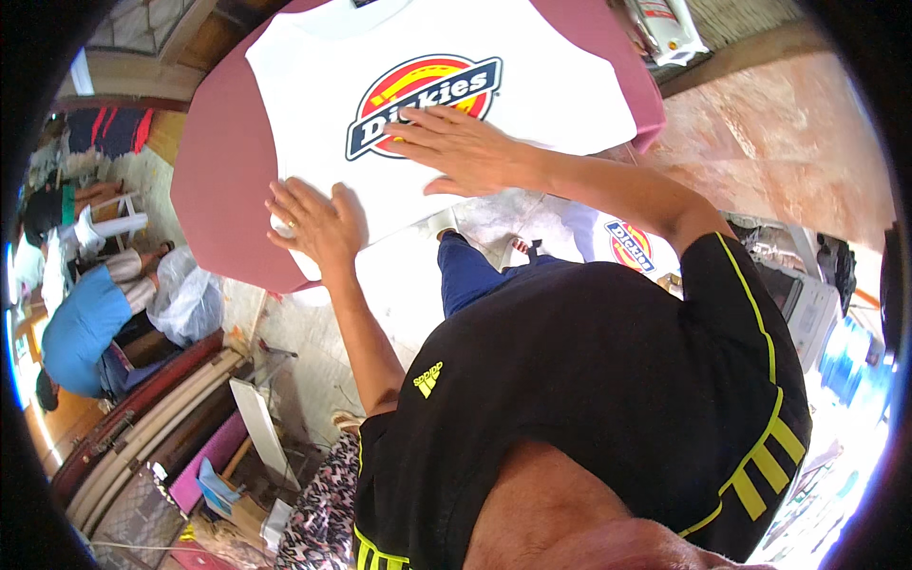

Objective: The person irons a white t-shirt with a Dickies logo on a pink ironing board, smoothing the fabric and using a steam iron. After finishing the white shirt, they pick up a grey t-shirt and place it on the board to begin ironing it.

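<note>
A white T-shirt (541, 71) lies spread on a table with a dull red cover (225, 161). Its chest carries a round red and yellow printed emblem (427, 81) crossed by a dark slanted band. Flat against the shirt, fingers stretched out, my right hand (456, 147) partly covers the lower edge of the print. My left hand (318, 223) rests with fingers spread on the shirt's near left edge. Neither hand grips anything.
Another white cloth with the same emblem (630, 245) is low at my right. A white and red device (670, 28) stands beyond the table's far right corner. Leftward, a person in blue (85, 328) bends near a clear plastic bag (185, 294) and long rolls (157, 408).
</note>
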Action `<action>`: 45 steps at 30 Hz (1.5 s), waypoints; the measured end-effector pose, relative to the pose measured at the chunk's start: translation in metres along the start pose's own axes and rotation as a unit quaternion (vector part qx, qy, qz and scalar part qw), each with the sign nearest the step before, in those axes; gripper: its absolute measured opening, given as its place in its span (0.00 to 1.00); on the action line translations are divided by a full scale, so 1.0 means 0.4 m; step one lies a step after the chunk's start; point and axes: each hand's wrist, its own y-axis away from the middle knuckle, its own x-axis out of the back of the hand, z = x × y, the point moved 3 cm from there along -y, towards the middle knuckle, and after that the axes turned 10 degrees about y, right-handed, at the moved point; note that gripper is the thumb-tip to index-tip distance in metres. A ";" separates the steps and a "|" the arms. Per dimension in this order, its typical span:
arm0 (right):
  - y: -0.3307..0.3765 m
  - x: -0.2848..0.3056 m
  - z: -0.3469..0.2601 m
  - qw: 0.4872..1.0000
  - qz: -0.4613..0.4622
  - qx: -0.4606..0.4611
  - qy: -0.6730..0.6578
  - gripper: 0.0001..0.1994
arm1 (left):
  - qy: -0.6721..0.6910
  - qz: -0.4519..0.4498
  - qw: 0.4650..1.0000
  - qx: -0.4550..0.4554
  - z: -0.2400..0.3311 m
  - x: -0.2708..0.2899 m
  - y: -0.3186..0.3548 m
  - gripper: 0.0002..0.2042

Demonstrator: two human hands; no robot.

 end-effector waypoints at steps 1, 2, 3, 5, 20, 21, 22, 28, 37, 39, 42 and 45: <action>0.066 -0.009 0.025 0.999 -0.007 -0.032 0.008 0.39 | -0.017 0.015 1.000 -0.011 0.047 -0.009 -0.011 0.39; 0.108 -0.019 0.059 0.998 -0.015 -0.064 0.018 0.38 | 0.040 0.010 0.997 -0.059 0.110 -0.015 -0.032 0.40; 0.146 0.002 0.087 0.994 -0.060 -0.086 0.006 0.38 | 0.080 0.008 0.991 -0.107 0.165 -0.029 -0.026 0.40; 0.233 0.011 0.168 0.994 -0.022 -0.111 0.009 0.40 | 0.105 -0.017 0.978 -0.178 0.281 -0.066 -0.032 0.42; 0.397 0.024 0.337 0.938 -0.007 -0.337 0.084 0.35 | 0.237 -0.572 0.743 -0.254 0.166 0.211 0.217 0.12; 0.400 0.030 0.333 0.935 -0.010 -0.345 0.079 0.36 | 0.256 -0.564 0.752 -0.224 0.128 0.231 0.209 0.12; 0.400 0.036 0.333 0.935 -0.013 -0.347 0.075 0.36 | 0.257 -0.558 0.763 -0.202 0.102 0.238 0.202 0.12; 0.411 0.031 0.346 0.937 -0.005 -0.347 0.052 0.36 | 0.235 -0.543 0.793 -0.147 0.032 0.168 0.171 0.12; 0.412 0.064 0.383 0.947 0.019 -0.319 -0.024 0.35 | 0.244 -0.555 0.775 -0.179 0.070 0.075 0.098 0.11; 0.412 0.106 0.425 0.943 0.098 -0.317 -0.001 0.34 | 0.241 -0.553 0.778 -0.176 0.081 0.066 0.089 0.11; 0.417 0.186 0.544 0.925 0.174 -0.334 0.050 0.33 | 0.241 -0.547 0.786 -0.158 0.106 0.056 0.092 0.11; 0.433 0.245 0.671 0.865 0.243 -0.389 0.203 0.36 | 0.235 -0.541 0.797 -0.131 0.129 0.060 0.109 0.11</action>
